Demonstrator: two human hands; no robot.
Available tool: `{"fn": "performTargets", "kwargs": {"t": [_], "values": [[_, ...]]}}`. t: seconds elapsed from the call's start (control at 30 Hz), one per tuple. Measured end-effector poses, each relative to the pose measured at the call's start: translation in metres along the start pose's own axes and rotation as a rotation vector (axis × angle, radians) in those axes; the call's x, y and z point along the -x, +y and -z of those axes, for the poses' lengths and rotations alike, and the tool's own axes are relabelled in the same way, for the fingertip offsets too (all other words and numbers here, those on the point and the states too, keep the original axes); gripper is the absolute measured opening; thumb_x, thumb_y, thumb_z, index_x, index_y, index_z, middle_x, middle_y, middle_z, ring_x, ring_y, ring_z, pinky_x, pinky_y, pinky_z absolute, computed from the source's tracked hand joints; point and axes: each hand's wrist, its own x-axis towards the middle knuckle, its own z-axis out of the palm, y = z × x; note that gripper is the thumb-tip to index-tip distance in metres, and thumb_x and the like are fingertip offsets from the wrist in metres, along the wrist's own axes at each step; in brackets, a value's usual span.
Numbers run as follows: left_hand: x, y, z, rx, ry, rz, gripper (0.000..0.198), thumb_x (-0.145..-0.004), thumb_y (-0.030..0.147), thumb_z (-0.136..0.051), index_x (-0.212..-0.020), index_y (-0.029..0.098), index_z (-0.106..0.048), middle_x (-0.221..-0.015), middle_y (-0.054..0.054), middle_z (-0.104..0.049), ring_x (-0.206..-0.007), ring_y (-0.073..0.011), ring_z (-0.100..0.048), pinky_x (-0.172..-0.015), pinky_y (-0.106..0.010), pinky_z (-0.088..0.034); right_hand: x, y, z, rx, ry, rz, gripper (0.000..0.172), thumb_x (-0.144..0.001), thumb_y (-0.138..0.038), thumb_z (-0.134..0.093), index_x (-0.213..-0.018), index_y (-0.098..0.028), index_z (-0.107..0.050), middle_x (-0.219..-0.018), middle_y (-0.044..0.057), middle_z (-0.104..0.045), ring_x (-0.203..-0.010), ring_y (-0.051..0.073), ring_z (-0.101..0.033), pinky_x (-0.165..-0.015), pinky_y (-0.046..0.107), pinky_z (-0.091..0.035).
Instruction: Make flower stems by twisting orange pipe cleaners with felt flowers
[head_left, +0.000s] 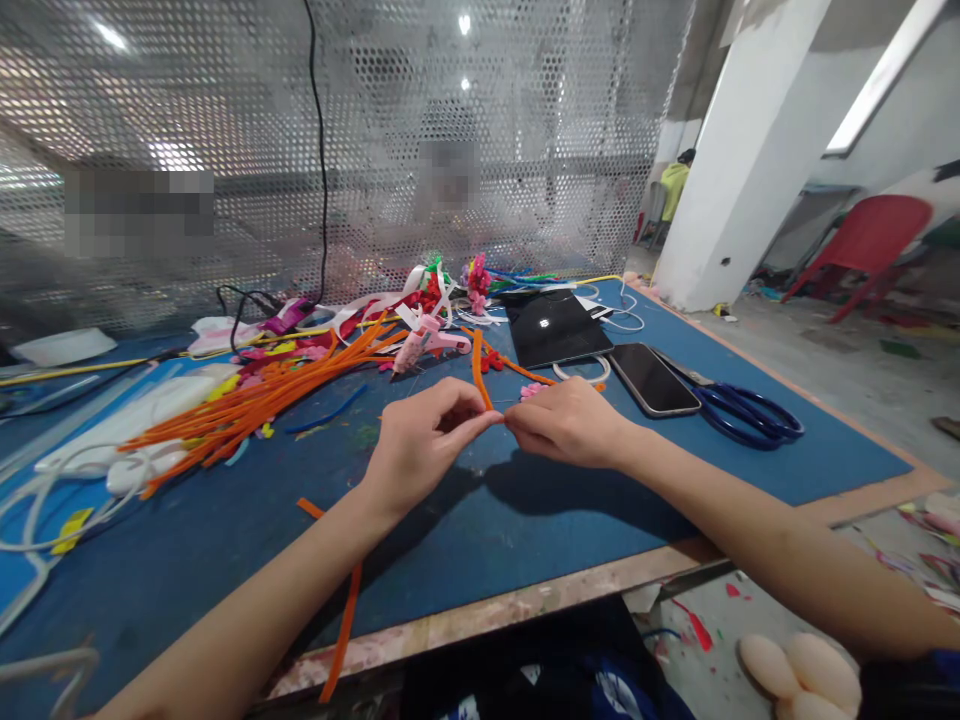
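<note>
My left hand [420, 440] is closed in a pinch on an orange pipe cleaner [479, 370], which rises away from the fingertips. My right hand [574, 425] meets it fingertip to fingertip, its thumb and fingers pinched at the pipe cleaner's lower end. Both hands are above the blue table mat [525, 560]. Just behind my right hand lies a small pink fuzzy piece [534, 391]. Another orange strip [346, 630] passes under my left forearm and hangs over the table's front edge.
A pink glue gun [429, 345] lies behind my hands. To its left is a bundle of orange pipe cleaners [255, 405]. A tablet [556, 328], a phone [654, 380] and blue-handled scissors [750, 412] lie at right. A perforated metal screen [510, 130] stands along the back.
</note>
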Motion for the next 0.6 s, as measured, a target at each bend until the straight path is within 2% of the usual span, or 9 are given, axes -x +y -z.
{"fn": "performTargets", "kwargs": {"t": [0.1,0.23,0.33,0.5,0.6], "values": [[-0.001,0.002,0.003,-0.076,-0.005,-0.137,0.005,-0.080,0.022,-0.061,-0.078,0.018,-0.062,-0.071,0.002,-0.066,-0.063,-0.0089,-0.060,-0.061,-0.018,-0.046,0.000,0.000,0.000,-0.064,0.005,-0.020,0.023,-0.087,-0.019,-0.040,-0.071,-0.016,-0.056,-0.057,-0.003,-0.059,-0.048,0.008,-0.046,-0.049,0.024,-0.019],[-0.001,0.003,0.005,-0.161,0.014,-0.244,0.006,-0.083,0.019,-0.058,-0.085,0.017,-0.063,-0.081,-0.002,-0.068,-0.075,-0.0117,-0.063,-0.070,-0.021,-0.048,0.000,0.000,-0.001,-0.094,0.009,-0.023,0.021,-0.086,-0.019,-0.040,-0.073,-0.016,-0.056,-0.058,-0.002,-0.058,-0.049,0.008,-0.046,-0.050,0.023,-0.021],[-0.001,0.001,0.005,-0.229,-0.006,-0.325,0.009,-0.084,0.019,-0.055,-0.088,0.015,-0.063,-0.083,-0.004,-0.068,-0.077,-0.0130,-0.061,-0.071,-0.023,-0.049,0.000,0.000,-0.001,-0.082,-0.004,-0.024,0.021,-0.087,-0.019,-0.040,-0.073,-0.016,-0.056,-0.057,-0.002,-0.057,-0.049,0.008,-0.045,-0.050,0.023,-0.020],[-0.003,-0.006,0.004,-0.366,-0.115,-0.467,0.015,-0.087,0.016,-0.049,-0.095,0.010,-0.060,-0.087,-0.009,-0.065,-0.077,-0.0170,-0.057,-0.072,-0.029,-0.049,0.000,0.003,0.000,-0.048,-0.006,-0.047,0.025,-0.087,-0.020,-0.040,-0.068,-0.016,-0.055,-0.057,-0.001,-0.058,-0.049,0.008,-0.046,-0.049,0.024,-0.018],[-0.002,-0.008,0.005,-0.428,-0.153,-0.516,0.020,-0.089,0.013,-0.041,-0.096,0.010,-0.060,-0.088,-0.010,-0.063,-0.078,-0.0172,-0.055,-0.071,-0.030,-0.049,0.000,0.003,0.000,-0.062,-0.034,-0.044,0.023,-0.087,-0.020,-0.041,-0.071,-0.016,-0.057,-0.059,-0.001,-0.060,-0.049,0.008,-0.047,-0.049,0.024,-0.018]]}}
